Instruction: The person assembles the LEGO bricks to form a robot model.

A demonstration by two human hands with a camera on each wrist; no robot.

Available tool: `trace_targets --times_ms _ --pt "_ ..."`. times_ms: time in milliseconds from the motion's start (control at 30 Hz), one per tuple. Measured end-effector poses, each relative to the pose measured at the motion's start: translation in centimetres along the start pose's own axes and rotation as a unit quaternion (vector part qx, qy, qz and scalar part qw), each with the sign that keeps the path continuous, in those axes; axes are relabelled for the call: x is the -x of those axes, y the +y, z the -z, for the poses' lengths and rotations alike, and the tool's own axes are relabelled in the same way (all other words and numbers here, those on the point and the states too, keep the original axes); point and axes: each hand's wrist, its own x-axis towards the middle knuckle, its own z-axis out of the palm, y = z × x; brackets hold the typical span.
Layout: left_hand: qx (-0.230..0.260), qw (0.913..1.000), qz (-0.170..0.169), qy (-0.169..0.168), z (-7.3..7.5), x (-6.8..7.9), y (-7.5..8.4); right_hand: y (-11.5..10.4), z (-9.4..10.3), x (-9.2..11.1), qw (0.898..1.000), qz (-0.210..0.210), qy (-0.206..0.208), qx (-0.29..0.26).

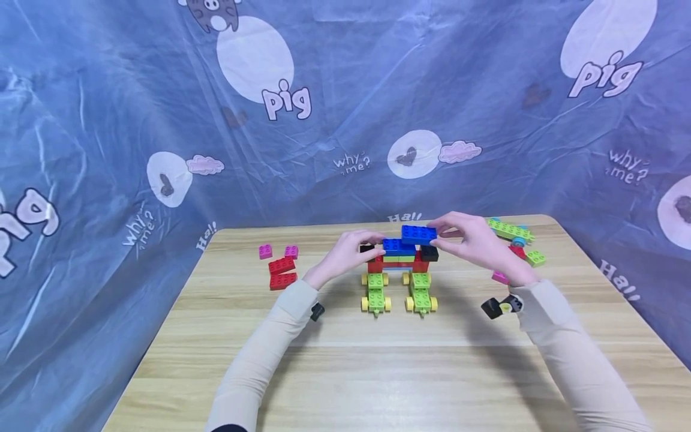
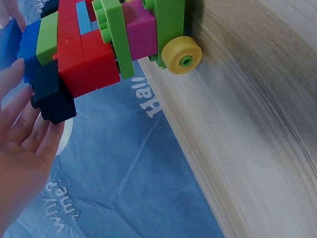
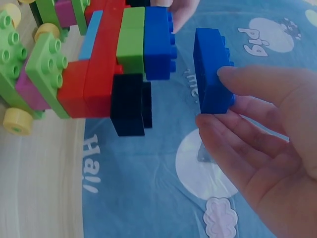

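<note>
A toy-brick build on two green wheeled bases (image 1: pixel 376 294) stands mid-table. Above the bases it has red bricks (image 2: pixel 72 62), then lime ones (image 3: pixel 131 42), with a blue brick (image 3: pixel 157 44) on top. Black bricks (image 3: pixel 128 104) jut out at both ends. At the build's left end, my left hand (image 1: pixel 351 253) holds it, thumb by the blue brick and fingers behind the black one. Between thumb and fingertips my right hand (image 1: pixel 469 241) pinches a second blue brick (image 3: pixel 209 72). That brick is raised above the build's right half, with a gap beneath it.
On the left of the table lie two red bricks (image 1: pixel 283 281) and two pink ones (image 1: pixel 265 251). Behind my right wrist are a long lime piece (image 1: pixel 507 228), a green brick (image 1: pixel 535 258) and a pink brick (image 1: pixel 499 277). A blue printed cloth (image 1: pixel 335 108) hangs behind the table.
</note>
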Motion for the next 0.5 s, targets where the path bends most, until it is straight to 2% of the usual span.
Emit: trace_targets --times_ms 233,500 --pt "0.016 0.9998 0.012 0.002 0.2 0.2 0.1 -0.5 -0.8 -0.4 0.999 -0.016 -0.022 -0.029" --pt "0.024 0.9996 0.007 0.013 0.6 0.2 0.3 -0.6 -1.4 -0.7 0.998 -0.028 -0.037 -0.038"
